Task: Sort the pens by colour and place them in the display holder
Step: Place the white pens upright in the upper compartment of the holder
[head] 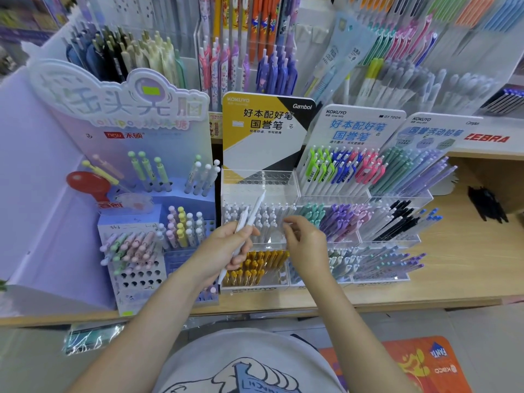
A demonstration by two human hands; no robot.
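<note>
White pens (246, 222) gripped in left hand (226, 251), tips slanting up over middle tier of clear display holder (256, 182) (white pens already stand there). Right hand (304, 241) just beside, fingers loosely curled at tier's front edge, holding nothing.

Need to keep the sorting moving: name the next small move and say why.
Probably take one white pen from the left hand with the right hand and slot it among the white pens in the middle tier: the left grips a white bunch, while the right hovers there holding nothing.
</note>
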